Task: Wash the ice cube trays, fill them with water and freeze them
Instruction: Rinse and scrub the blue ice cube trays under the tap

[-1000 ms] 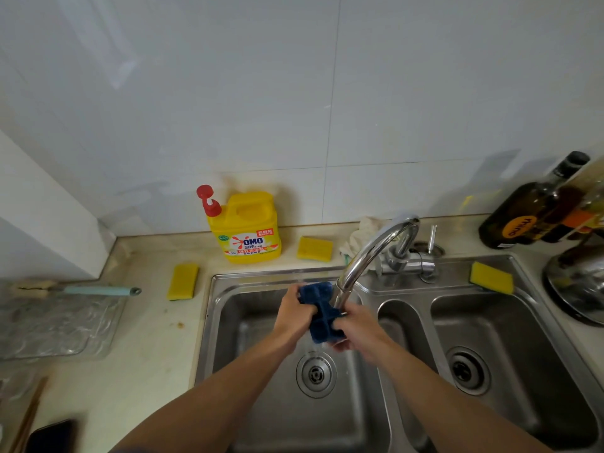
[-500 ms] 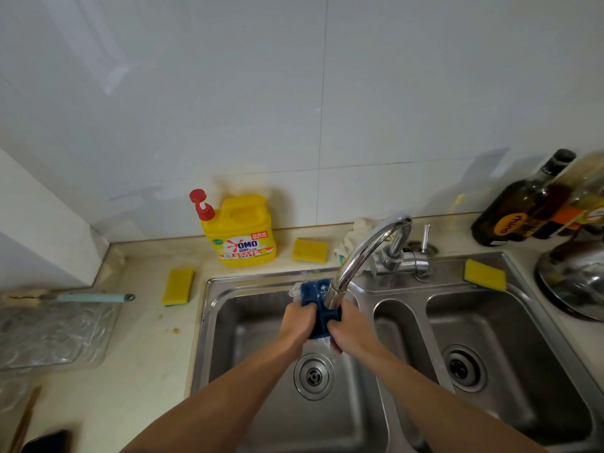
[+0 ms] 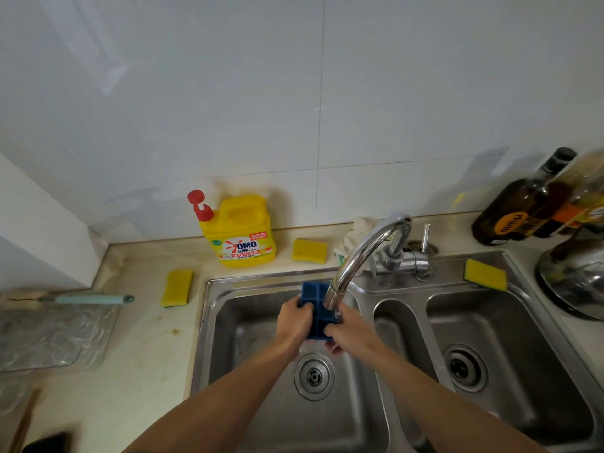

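Rinsing looks underway: the left hand and right hand each grip a side of the blue ice cube tray under the faucet, over the left sink basin; filling and freezing remain, I judge.

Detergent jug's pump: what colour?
Red pump, on a yellow detergent jug. It shows best in the head view, the only one.

Both hands, the left hand and the right hand, hold a blue ice tray. It is under the faucet, above the left sink.
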The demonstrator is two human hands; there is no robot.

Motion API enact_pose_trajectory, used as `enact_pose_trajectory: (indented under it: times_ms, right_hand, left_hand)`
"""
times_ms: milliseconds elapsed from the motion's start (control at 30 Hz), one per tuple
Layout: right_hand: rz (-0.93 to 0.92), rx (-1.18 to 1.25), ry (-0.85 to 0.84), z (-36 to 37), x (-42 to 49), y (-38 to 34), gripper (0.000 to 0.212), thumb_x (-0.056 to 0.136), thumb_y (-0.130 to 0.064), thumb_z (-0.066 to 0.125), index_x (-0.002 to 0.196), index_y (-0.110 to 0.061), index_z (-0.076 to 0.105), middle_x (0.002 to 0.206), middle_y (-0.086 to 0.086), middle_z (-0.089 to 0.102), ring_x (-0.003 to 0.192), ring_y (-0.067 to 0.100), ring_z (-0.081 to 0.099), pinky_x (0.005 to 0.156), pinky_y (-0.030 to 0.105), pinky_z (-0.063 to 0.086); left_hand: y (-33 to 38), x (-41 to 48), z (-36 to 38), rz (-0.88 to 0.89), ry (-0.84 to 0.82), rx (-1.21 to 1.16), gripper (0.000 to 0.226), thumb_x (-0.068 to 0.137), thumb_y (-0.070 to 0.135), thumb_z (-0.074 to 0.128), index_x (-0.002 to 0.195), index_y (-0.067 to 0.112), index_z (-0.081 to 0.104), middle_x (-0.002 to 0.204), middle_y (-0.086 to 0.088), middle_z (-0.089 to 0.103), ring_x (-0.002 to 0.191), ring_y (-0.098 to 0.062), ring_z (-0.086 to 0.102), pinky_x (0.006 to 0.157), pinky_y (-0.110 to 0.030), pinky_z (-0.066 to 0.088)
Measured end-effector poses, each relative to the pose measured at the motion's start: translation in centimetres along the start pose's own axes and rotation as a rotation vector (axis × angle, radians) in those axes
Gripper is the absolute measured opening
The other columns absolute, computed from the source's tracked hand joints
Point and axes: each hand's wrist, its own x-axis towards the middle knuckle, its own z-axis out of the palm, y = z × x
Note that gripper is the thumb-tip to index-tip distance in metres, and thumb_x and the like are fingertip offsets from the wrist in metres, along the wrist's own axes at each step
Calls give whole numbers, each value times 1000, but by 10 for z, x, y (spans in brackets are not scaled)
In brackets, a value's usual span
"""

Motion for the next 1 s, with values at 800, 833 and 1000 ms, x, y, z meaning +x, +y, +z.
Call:
enact_pose_trajectory:
  times_ms: [800,833,1000]
  right_hand:
    - [30,-8,204,-5,14,6,13,85,-14,59,95,-20,65,90,7,74,70,25,76,58,46,64]
    - [5,-4,208,-3,13,4,22,82,-12,58,94,-29,64,90,3,73,73,24,75,56,43,63]
    - [-36,110,154,-2,9,-1,41,79,-6,63,102,-40,57,95,0,73,79,18,75,56,34,62]
  left_hand:
    - [-13,-3,-5,14,-311,15,32,92,-6,47,113,12,63,102,-13,76,88,-26,76,74,-42,63]
    - [-13,-2,-5,17,-289,18,32,92,-6,46,112,12,63,102,-14,75,87,-27,76,76,-46,63]
    - [-8,5,-10,87,-163,126,30,92,-3,45,101,15,67,93,-10,75,86,-25,73,81,-47,61]
